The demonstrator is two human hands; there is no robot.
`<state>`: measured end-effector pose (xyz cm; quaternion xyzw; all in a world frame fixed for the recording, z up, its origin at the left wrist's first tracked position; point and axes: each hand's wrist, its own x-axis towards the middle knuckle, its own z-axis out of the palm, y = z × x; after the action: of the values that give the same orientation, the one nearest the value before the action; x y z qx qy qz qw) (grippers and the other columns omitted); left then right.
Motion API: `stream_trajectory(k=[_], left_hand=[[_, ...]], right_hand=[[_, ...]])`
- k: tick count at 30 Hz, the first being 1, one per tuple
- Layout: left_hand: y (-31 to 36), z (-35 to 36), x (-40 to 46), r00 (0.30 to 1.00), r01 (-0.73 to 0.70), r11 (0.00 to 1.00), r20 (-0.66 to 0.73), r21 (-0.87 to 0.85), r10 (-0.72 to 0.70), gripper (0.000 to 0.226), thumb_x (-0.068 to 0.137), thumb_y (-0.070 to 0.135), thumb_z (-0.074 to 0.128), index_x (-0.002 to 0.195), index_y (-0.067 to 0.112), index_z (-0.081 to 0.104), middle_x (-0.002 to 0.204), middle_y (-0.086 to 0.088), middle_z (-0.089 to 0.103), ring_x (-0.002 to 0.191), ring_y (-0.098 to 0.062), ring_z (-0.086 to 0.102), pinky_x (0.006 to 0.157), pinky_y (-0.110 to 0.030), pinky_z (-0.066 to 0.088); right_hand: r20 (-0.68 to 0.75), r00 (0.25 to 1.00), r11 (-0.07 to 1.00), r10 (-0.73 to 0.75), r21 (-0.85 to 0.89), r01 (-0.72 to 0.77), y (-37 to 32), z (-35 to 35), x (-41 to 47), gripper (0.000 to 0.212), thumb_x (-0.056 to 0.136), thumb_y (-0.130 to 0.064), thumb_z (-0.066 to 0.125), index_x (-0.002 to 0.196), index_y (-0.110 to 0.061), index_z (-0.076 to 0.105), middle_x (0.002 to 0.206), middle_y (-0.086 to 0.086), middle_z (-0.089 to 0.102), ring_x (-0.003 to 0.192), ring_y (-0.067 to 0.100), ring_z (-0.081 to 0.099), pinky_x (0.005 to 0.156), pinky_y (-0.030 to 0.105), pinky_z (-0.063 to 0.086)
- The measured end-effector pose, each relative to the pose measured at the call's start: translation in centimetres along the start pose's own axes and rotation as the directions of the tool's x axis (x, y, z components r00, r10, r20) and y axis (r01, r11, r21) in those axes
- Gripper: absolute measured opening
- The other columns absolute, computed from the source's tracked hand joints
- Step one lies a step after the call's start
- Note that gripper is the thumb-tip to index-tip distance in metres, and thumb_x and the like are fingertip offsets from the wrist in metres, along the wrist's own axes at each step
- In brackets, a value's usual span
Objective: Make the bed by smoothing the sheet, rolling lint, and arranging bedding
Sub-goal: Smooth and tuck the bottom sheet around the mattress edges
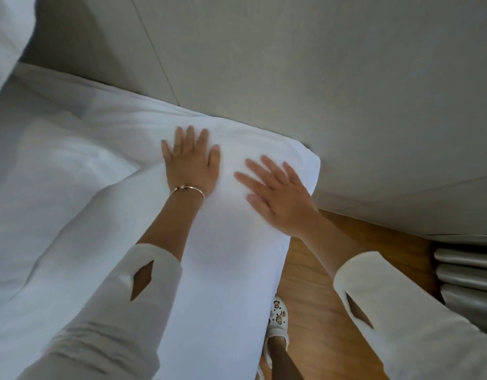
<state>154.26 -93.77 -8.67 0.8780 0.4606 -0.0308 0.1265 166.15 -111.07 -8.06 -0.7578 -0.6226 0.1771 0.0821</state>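
Lying smooth and white, sheet under both flat hands.

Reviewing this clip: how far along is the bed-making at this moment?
Done: nothing clearly finished. In hand: the left hand and right hand lie flat, fingers spread, on the white sheet near the bed's corner. Left: folds remain in the bedding to the left; no lint roller is visible.

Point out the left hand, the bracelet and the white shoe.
left hand (pixel 191 160): head view, back of the hand.
bracelet (pixel 187 188): head view, band across the wrist.
white shoe (pixel 278 318): head view, decorated top.
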Motion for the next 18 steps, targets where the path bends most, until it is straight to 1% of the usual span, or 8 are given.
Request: stream_trajectory(k=[2, 5, 7, 9, 10, 12, 16, 18], left_hand=[[-0.5, -0.7, 0.3, 0.991, -0.096, 0.995, 0.090, -0.034, 0.099, 0.051, 0.101, 0.043, 0.021, 0.150, 0.031, 0.017, 0.160, -0.001, 0.007, 0.147, -0.019, -0.002, 0.115, -0.045, -0.008], [-2.6, -1.2, -1.9, 0.987, -0.158, 0.975, -0.015, -0.158, 0.158, 0.049, 0.102, 0.029, 0.027, 0.150, 0.018, 0.023, 0.159, -0.007, 0.013, 0.147, -0.019, 0.006, 0.117, -0.035, -0.004], [-4.7, -0.4, -5.3, 0.993, -0.090, 0.989, -0.086, -0.117, 0.080, 0.053, 0.101, 0.027, 0.025, 0.149, 0.008, 0.021, 0.158, -0.011, 0.014, 0.147, -0.021, 0.007, 0.117, -0.032, -0.002], [-6.4, 0.3, -9.0, 0.995, -0.083, 0.993, -0.062, -0.083, 0.078, 0.058, 0.098, 0.032, 0.018, 0.149, 0.005, 0.018, 0.158, -0.011, 0.013, 0.147, -0.021, 0.008, 0.117, -0.031, -0.003], [-7.3, 0.4, -10.6, 0.993, -0.112, 0.991, -0.034, -0.074, 0.109, 0.060, 0.097, 0.035, 0.014, 0.150, 0.007, 0.017, 0.158, -0.009, 0.012, 0.147, -0.019, 0.007, 0.117, -0.030, -0.003], [-8.9, 0.6, -13.5, 0.992, -0.130, 0.991, -0.003, -0.027, 0.130, 0.060, 0.097, 0.039, 0.011, 0.151, 0.015, 0.014, 0.159, -0.004, 0.011, 0.147, -0.016, 0.005, 0.118, -0.031, -0.001], [-11.7, 1.1, -20.1, 0.998, 0.055, 0.998, -0.032, -0.008, -0.055, 0.057, 0.098, 0.045, 0.018, 0.151, 0.026, 0.011, 0.159, -0.002, 0.008, 0.147, -0.017, 0.006, 0.118, -0.037, 0.000], [-12.0, 1.8, -24.0, 0.990, 0.137, 0.990, -0.042, -0.023, -0.138, 0.058, 0.098, 0.045, 0.019, 0.151, 0.025, 0.012, 0.159, -0.003, 0.009, 0.147, -0.017, 0.007, 0.118, -0.039, 0.003]], right_hand=[[0.020, 0.969, 0.969, 0.247, 0.022, -0.247, 0.5, 0.7, -1.1, 0.050, 0.101, -0.049, 0.009, 0.150, -0.048, -0.001, 0.161, -0.016, -0.009, 0.148, 0.011, -0.014, 0.120, 0.045, 0.000], [-0.069, 0.899, 0.901, 0.433, -0.003, -0.434, -1.7, 0.7, -1.3, 0.053, 0.102, -0.043, 0.011, 0.153, -0.036, -0.003, 0.162, -0.007, -0.009, 0.148, 0.017, -0.012, 0.120, 0.048, 0.000], [-0.139, 0.962, 0.971, 0.234, -0.017, -0.238, -4.5, 0.6, -1.2, 0.054, 0.102, -0.041, 0.017, 0.154, -0.030, 0.008, 0.163, -0.003, 0.003, 0.149, 0.021, -0.003, 0.120, 0.046, 0.001], [-0.032, 0.991, 0.984, -0.133, -0.126, 0.128, -6.2, 2.1, -1.9, 0.053, 0.102, -0.042, 0.020, 0.153, -0.033, 0.014, 0.162, -0.006, 0.009, 0.149, 0.019, 0.003, 0.120, 0.046, 0.004], [0.038, 0.976, 0.961, -0.213, -0.174, 0.216, -6.5, 2.8, -2.4, 0.052, 0.102, -0.043, 0.019, 0.153, -0.035, 0.013, 0.162, -0.007, 0.009, 0.149, 0.018, 0.005, 0.120, 0.047, 0.007], [0.072, 0.994, 0.973, -0.084, -0.209, 0.098, -6.7, 3.4, -3.0, 0.052, 0.102, -0.044, 0.013, 0.153, -0.039, 0.004, 0.162, -0.011, 0.000, 0.150, 0.016, -0.002, 0.120, 0.048, 0.007], [0.054, 0.942, 0.928, 0.330, -0.202, -0.313, -9.6, 3.4, -3.5, 0.054, 0.102, -0.041, 0.005, 0.152, -0.033, -0.014, 0.161, -0.008, -0.017, 0.147, 0.016, -0.018, 0.119, 0.047, -0.009], [0.003, 0.951, 0.929, 0.310, -0.213, -0.302, -12.1, 3.2, -3.0, 0.057, 0.102, -0.038, 0.012, 0.154, -0.024, -0.007, 0.162, -0.001, -0.012, 0.148, 0.021, -0.013, 0.119, 0.049, -0.007]])
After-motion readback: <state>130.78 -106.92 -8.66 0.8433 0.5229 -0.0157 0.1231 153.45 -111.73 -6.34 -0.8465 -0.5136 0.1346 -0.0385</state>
